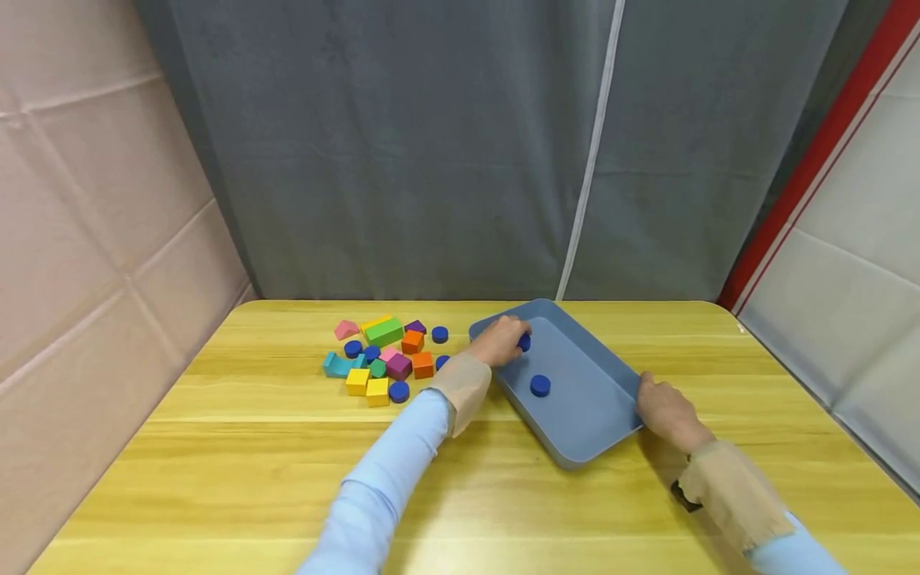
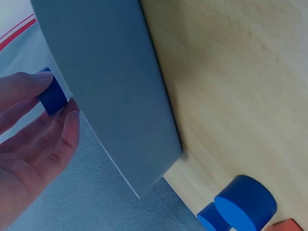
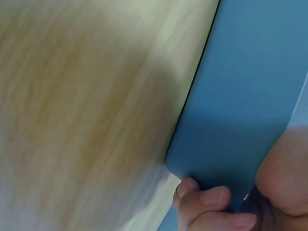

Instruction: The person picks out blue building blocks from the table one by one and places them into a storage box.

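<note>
My left hand (image 1: 501,340) pinches a blue disc (image 2: 53,91) between thumb and fingers, over the far left end of a grey-blue tray (image 1: 578,415). Inside that tray lies another blue disc (image 1: 541,386). At the tray's right end, my right hand (image 1: 670,411) grips the wall, with fingers (image 3: 211,197) against the outside and the thumb by the rim. The tray sits at a slant on the wooden table. Left of it is a loose group of coloured blocks, including a green block (image 1: 384,331) and a turquoise arch (image 1: 343,365).
Several blue discs lie among the blocks, one of them (image 1: 398,391) at the near edge of the group. Yellow cubes (image 1: 358,382) and orange cubes (image 1: 422,365) are there too. Behind the table (image 1: 251,479) hangs a grey curtain (image 1: 402,160); pale panels flank both sides.
</note>
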`<state>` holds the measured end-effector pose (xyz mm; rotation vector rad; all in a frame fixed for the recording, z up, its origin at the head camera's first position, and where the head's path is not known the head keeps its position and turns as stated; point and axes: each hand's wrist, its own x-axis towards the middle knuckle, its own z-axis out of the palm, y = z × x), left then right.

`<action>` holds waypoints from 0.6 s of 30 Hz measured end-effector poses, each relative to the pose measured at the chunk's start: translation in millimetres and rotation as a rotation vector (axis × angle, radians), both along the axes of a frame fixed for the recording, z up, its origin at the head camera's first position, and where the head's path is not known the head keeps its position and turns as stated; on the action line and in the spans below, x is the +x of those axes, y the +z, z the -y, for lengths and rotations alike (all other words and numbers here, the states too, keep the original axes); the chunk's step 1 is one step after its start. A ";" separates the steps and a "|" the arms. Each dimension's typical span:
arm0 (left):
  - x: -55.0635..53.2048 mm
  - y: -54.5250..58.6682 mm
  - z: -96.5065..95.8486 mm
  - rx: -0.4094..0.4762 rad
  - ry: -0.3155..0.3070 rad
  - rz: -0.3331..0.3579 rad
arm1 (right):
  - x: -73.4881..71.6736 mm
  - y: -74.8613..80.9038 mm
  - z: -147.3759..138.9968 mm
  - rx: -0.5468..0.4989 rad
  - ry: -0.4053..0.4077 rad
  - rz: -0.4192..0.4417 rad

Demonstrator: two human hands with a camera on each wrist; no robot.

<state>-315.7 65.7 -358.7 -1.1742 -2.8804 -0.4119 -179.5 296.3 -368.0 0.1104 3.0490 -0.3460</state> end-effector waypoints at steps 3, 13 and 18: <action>0.9 1.4 -2.7 -0.022 0.010 0.012 | -0.8 -0.5 0.1 -0.003 -0.004 0.001; 12.5 12.9 -7.4 -0.078 0.050 0.045 | -0.9 -1.5 -1.7 -0.011 -0.007 0.000; 12.3 12.0 -10.2 -0.110 0.031 0.054 | -1.3 -1.6 -1.4 -0.019 -0.008 0.007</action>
